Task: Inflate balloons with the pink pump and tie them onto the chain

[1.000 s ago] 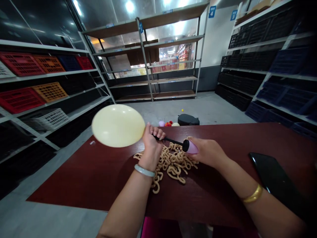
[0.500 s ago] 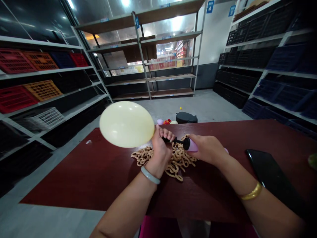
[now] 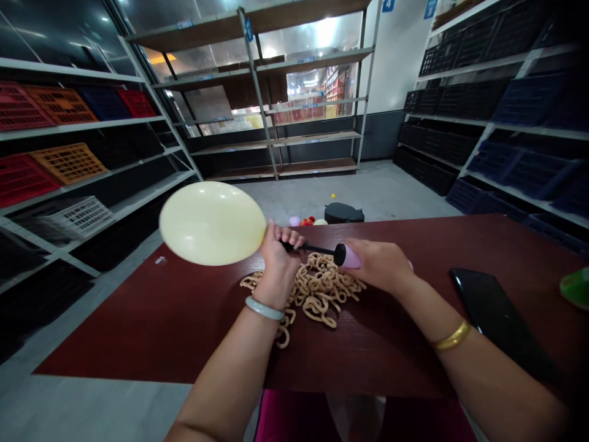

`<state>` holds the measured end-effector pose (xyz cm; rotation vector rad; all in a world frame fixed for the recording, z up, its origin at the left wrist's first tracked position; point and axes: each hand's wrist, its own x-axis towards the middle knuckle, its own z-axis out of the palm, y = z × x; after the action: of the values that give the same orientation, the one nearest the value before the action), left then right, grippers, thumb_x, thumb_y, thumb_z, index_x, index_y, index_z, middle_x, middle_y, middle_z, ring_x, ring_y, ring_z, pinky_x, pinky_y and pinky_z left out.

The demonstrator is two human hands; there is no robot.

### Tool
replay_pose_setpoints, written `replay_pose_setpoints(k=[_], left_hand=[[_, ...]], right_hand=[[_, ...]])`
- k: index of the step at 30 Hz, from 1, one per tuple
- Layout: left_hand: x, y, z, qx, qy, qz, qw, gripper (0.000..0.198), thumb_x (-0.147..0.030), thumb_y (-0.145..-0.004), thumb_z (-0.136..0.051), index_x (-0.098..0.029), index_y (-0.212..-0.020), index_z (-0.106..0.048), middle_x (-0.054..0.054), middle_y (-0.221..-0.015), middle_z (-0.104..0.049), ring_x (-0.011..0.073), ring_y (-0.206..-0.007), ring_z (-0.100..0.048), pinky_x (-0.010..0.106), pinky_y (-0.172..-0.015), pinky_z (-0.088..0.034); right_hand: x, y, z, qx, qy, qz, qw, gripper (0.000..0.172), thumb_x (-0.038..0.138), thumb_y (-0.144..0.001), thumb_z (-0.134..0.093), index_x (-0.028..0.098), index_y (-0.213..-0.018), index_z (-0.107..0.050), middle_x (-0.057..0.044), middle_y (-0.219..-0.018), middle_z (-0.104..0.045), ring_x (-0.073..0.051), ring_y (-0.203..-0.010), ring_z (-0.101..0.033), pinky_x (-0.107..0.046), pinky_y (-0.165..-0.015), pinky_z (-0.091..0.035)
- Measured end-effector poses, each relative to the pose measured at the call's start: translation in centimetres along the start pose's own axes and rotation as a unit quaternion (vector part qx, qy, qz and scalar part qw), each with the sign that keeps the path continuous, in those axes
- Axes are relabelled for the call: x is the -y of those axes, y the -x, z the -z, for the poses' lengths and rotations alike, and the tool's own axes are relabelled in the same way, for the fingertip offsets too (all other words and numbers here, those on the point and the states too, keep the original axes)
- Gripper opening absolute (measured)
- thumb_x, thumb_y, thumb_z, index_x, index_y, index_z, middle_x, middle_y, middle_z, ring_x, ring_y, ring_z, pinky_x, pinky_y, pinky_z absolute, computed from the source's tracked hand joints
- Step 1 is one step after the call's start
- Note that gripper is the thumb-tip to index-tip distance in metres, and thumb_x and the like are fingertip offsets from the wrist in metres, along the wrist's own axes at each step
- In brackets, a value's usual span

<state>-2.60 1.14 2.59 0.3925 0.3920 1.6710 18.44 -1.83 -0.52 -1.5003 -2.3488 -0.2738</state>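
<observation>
A pale yellow inflated balloon (image 3: pixel 212 223) sticks out to the left of my left hand (image 3: pixel 280 258), which is closed around the balloon's neck and the black nozzle end of a hand pump. My right hand (image 3: pixel 384 264) grips the pump's purple body (image 3: pixel 351 258). Between the hands the black rod (image 3: pixel 319 249) of the pump is drawn out. Under them, a pile of tan, twisted, rope-like loops (image 3: pixel 317 285) lies on the dark red table (image 3: pixel 184 331). Most of the pump body is hidden by my right fingers.
A black phone-like slab (image 3: pixel 497 313) lies at the right, with a green object (image 3: pixel 575 287) beyond it. Past the far edge are a dark stool-like object (image 3: pixel 343 213) and small balloons (image 3: pixel 294 221). Shelves with crates (image 3: pixel 69 164) stand around.
My left hand and the balloon have moved left, away from my right hand, and more of the pump's black rod shows. The view has shifted slightly.
</observation>
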Motion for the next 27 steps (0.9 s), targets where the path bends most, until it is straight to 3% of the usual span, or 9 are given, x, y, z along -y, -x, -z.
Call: replay_pose_setpoints(k=[4, 7, 11, 18, 23, 27], left_hand=[[-3.3, -1.1, 0.3, -0.009, 0.013, -0.049, 0.999, 0.042, -0.029, -0.094, -0.048, -0.020, -0.062, -0.022, -0.007, -0.047, -0.028, 0.0079, -0.041, -0.030, 0.024, -0.046, -0.024], [-3.6, -1.2, 0.2, 0.014, 0.030, -0.064, 0.997, 0.042, -0.031, -0.094, -0.048, -0.020, -0.063, -0.022, -0.007, -0.047, -0.027, 0.0077, -0.042, -0.030, 0.023, -0.046, -0.024], [-1.2, -0.6, 0.0, 0.038, 0.042, -0.052, 0.997, 0.043, -0.035, -0.095, -0.049, -0.019, -0.062, -0.026, -0.006, -0.050, -0.029, 0.0074, -0.044, -0.033, 0.023, -0.047, -0.027], [4.5, 1.7, -0.3, 0.049, 0.019, 0.027, 0.998, 0.044, -0.039, -0.094, -0.051, -0.018, -0.059, -0.032, -0.004, -0.052, -0.031, 0.0084, -0.046, -0.037, 0.024, -0.049, -0.034], [5.5, 2.6, -0.4, 0.047, 0.005, 0.036, 0.998, 0.046, -0.042, -0.092, -0.053, -0.018, -0.058, -0.033, -0.004, -0.052, -0.033, 0.0089, -0.046, -0.039, 0.024, -0.049, -0.035], [5.1, 1.8, 0.2, 0.013, -0.004, 0.050, 0.999, 0.047, -0.043, -0.091, -0.055, -0.019, -0.058, -0.032, -0.004, -0.051, -0.033, 0.0090, -0.045, -0.038, 0.024, -0.048, -0.034]], right_hand=[[-1.9, -0.1, -0.1, -0.038, 0.041, -0.004, 0.998, 0.057, 0.060, -0.084, -0.052, 0.021, -0.125, -0.055, -0.010, -0.111, -0.068, -0.025, -0.092, -0.064, -0.032, -0.070, -0.041], [-2.3, -0.1, 0.2, -0.065, 0.066, -0.012, 0.996, 0.057, 0.058, -0.084, -0.053, 0.019, -0.125, -0.054, -0.012, -0.110, -0.068, -0.027, -0.093, -0.063, -0.033, -0.070, -0.039], [-1.6, 0.1, 0.7, -0.068, 0.086, -0.027, 0.994, 0.055, 0.056, -0.082, -0.055, 0.019, -0.122, -0.056, -0.011, -0.102, -0.068, -0.027, -0.088, -0.062, -0.032, -0.065, -0.035], [1.4, 0.4, 0.5, -0.056, 0.069, -0.020, 0.996, 0.049, 0.049, -0.082, -0.059, 0.021, -0.121, -0.055, -0.009, -0.097, -0.068, -0.025, -0.084, -0.061, -0.032, -0.062, -0.029], [2.3, 0.4, 0.0, -0.041, 0.039, -0.024, 0.998, 0.048, 0.050, -0.082, -0.059, 0.020, -0.119, -0.056, -0.009, -0.097, -0.069, -0.024, -0.084, -0.062, -0.031, -0.062, -0.029], [1.8, 0.3, -0.5, -0.019, 0.020, -0.028, 0.999, 0.046, 0.056, -0.083, -0.054, 0.023, -0.115, -0.057, -0.008, -0.098, -0.070, -0.025, -0.086, -0.064, -0.030, -0.062, -0.032]])
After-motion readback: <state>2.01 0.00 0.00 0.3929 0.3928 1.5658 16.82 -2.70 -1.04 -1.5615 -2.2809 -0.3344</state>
